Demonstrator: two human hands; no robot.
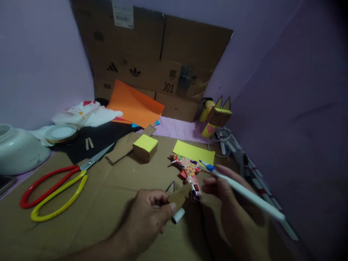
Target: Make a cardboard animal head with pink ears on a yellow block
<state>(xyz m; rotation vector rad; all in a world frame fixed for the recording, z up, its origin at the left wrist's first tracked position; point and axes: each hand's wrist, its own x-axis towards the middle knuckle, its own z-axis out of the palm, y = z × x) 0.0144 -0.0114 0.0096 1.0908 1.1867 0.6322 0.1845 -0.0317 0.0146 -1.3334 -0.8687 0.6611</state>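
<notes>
L hand [152,214] pinching flat tan card [179,196] by edge, prob. keeping face clear; R hand [231,204] gripping white blue-tipped pen [250,195]

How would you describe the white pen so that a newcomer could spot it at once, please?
From the large cardboard panel at the back, look down to the yellow sheet. Below its right end is the right hand, holding the pen. Unlike the flower-patterned tool nearby, it is long, slim and white, with a blue section near its tip.
</notes>
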